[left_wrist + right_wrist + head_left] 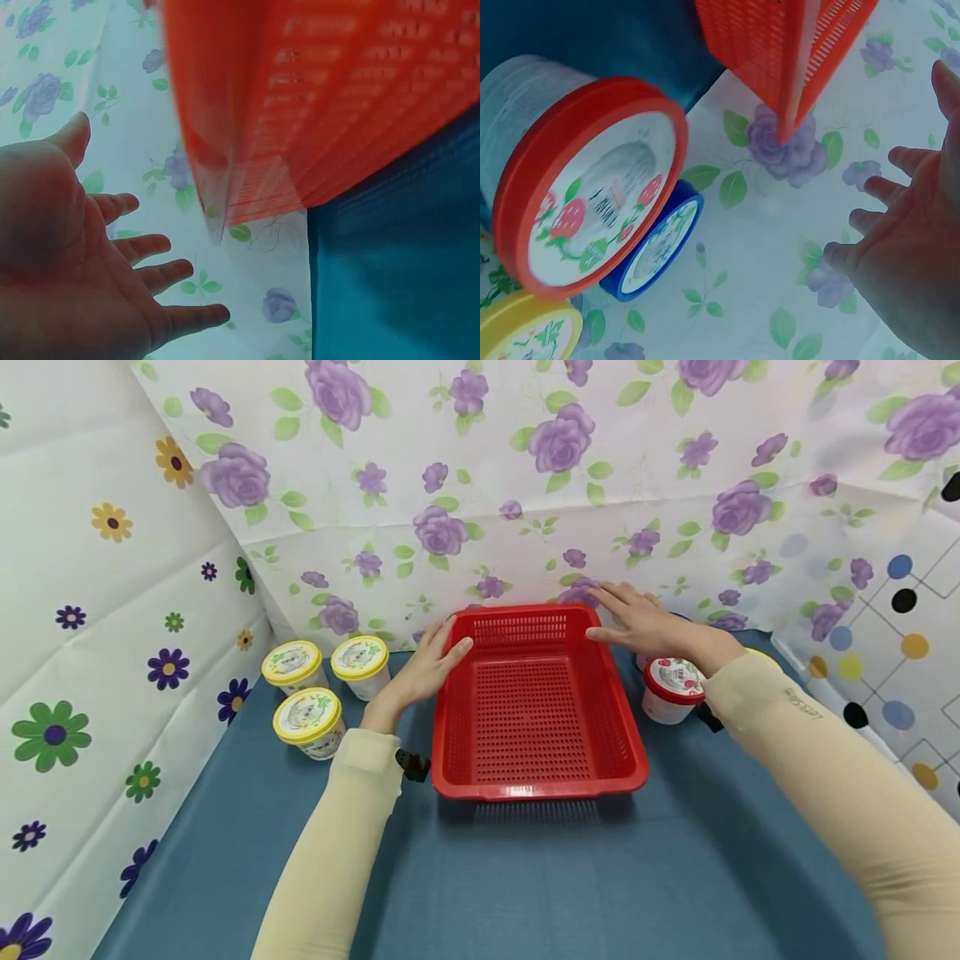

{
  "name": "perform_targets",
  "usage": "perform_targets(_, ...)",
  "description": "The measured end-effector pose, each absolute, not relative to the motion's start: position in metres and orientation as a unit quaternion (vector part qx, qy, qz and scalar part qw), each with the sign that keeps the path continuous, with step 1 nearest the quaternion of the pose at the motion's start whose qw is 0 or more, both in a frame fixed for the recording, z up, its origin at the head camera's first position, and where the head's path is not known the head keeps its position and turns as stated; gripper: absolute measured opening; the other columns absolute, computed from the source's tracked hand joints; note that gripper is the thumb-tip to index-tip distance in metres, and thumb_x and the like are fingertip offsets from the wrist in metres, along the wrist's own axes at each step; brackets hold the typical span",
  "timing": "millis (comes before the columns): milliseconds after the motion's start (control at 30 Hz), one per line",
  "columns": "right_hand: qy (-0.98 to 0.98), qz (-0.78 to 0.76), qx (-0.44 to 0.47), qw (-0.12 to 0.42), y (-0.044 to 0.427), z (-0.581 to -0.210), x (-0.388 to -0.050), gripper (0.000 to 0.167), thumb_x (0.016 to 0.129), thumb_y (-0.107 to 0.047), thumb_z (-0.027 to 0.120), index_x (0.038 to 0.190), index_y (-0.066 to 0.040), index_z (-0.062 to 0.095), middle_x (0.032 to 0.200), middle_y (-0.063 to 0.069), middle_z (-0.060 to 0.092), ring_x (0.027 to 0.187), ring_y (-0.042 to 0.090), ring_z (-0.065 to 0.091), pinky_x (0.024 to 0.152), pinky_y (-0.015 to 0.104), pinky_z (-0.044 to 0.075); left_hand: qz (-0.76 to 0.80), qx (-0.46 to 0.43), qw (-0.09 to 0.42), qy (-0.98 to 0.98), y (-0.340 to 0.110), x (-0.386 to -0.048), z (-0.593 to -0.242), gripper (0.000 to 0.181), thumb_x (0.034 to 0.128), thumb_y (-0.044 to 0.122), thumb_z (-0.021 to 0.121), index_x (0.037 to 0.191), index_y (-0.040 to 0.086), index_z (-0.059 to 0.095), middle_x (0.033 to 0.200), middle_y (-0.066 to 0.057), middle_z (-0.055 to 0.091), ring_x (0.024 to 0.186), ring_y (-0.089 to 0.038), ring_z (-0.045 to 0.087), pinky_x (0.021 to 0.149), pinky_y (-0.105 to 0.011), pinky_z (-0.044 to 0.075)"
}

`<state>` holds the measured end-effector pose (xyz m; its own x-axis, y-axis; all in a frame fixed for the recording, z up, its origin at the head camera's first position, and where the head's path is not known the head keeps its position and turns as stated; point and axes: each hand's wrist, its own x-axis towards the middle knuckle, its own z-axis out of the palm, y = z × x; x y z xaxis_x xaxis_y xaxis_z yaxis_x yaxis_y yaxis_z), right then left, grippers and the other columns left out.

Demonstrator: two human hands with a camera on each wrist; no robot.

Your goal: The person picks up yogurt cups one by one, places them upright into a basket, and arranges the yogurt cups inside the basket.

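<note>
A red plastic basket (532,718) with a perforated floor and sides stands on the blue table, against the flowered backdrop. My left hand (426,667) is at its left rim with fingers extended; in the left wrist view that hand (97,255) has spread fingers, apart from the basket wall (262,112). Over the far right corner is my right hand (633,620), fingers straight and holding nothing. In the right wrist view this hand (907,232) is apart from the basket (791,67). A red-lidded tub (672,689) stands below my right wrist.
Three yellow-lidded tubs (307,717) stand left of the basket. On the right, a blue-lidded tub (660,244) and a yellow-lidded tub (529,330) are beside the red-lidded one, mostly hidden by my right arm in the head view. Patterned sheets (112,568) enclose the table (517,893).
</note>
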<state>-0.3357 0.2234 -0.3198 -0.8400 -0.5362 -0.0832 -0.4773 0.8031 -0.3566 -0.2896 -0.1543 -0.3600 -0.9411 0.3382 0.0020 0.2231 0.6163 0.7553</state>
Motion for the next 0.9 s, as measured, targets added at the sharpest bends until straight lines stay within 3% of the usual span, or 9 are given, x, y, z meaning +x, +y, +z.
perform_targets(200, 0.943, -0.165, -0.275, 0.090, 0.238, -0.326, -0.330, 0.088, 0.105, -0.060, 0.051, 0.168, -0.013, 0.011, 0.172, 0.022, 0.004, 0.157, 0.048, -0.004, 0.120, 0.069, -0.004, 0.423, 0.144, 0.050, 0.893, -0.159, -0.282, -0.368, 0.075, 0.1110, 0.049, 0.041, 0.168, 0.013, 0.009, 0.172, -0.018, 0.009, 0.157, -0.039, 0.014, 0.122, -0.065, 0.021)
perform_targets(433, 0.943, -0.168, -0.275, 0.082, 0.253, -0.332, -0.323, 0.084, 0.105, -0.055, 0.053, 0.167, -0.011, 0.017, 0.172, 0.023, 0.008, 0.156, 0.051, -0.001, 0.119, 0.071, -0.001, 0.436, 0.151, 0.050, 0.886, -0.168, -0.274, -0.373, 0.073, 0.1120, 0.045, 0.041, 0.168, 0.011, 0.009, 0.173, -0.018, 0.006, 0.159, -0.038, 0.005, 0.121, -0.068, 0.018)
perform_targets(900, 0.942, -0.186, -0.267, 0.085, 0.272, -0.337, -0.312, 0.086, 0.103, -0.045, 0.063, 0.167, -0.010, 0.017, 0.171, 0.024, 0.010, 0.156, 0.050, -0.001, 0.119, 0.073, 0.002, 0.469, 0.114, 0.058, 0.874, -0.180, -0.246, -0.394, 0.078, 0.1099, 0.051, 0.042, 0.169, 0.014, 0.008, 0.172, -0.020, 0.008, 0.158, -0.039, 0.011, 0.120, -0.067, 0.020)
